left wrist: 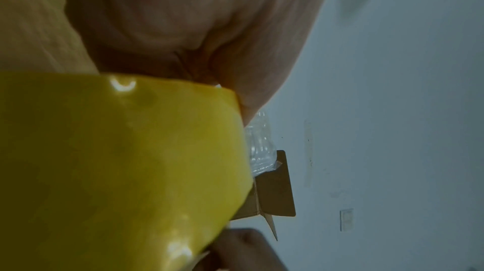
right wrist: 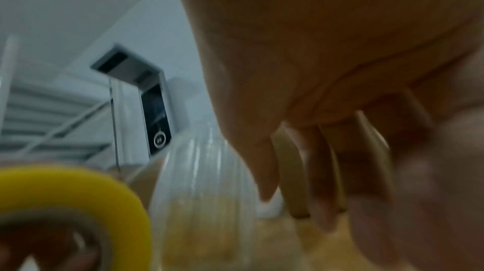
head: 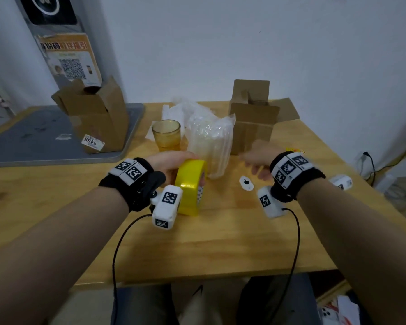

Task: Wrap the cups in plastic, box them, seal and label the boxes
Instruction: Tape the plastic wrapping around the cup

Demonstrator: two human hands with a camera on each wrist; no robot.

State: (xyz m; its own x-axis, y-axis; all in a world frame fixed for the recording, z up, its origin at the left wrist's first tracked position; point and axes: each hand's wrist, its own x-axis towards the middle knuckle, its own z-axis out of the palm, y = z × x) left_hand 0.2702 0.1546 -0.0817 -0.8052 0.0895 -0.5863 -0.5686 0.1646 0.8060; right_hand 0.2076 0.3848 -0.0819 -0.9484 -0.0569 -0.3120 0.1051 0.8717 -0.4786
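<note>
A light wooden table (head: 220,242) fills the middle of the head view, with a grey mat (head: 33,137) lying over its far left part. On that mat stands a tall brown cardboard box with open flaps (head: 96,118); a white label printed with digits is stuck low on its near side. At the far right of the table stands a second open brown cardboard box (head: 253,123), its flaps raised and spread. Between the two boxes, near the table's middle, an upright cup wrapped in clear ribbed air-column plastic (head: 211,146) stands just right of a bare amber glass cup (head: 166,136), and loose clear plastic wrap (head: 185,109) is heaped behind them.

The left hand (head: 171,164) grips a yellow roll of packing tape (head: 190,186) held on edge in front of the wrapped cup, fingers curled over the top of the roll and a fingertip showing inside its core. The right hand (head: 256,158) hovers over the table to the right of the wrapped cup and near the right box; it is blurred, but its fingers seem loosely extended and hold nothing. Both wrists wear black bands carrying white marker blocks.

A small white oval tag with a black dot (head: 246,183) lies on the table between the hands
</note>
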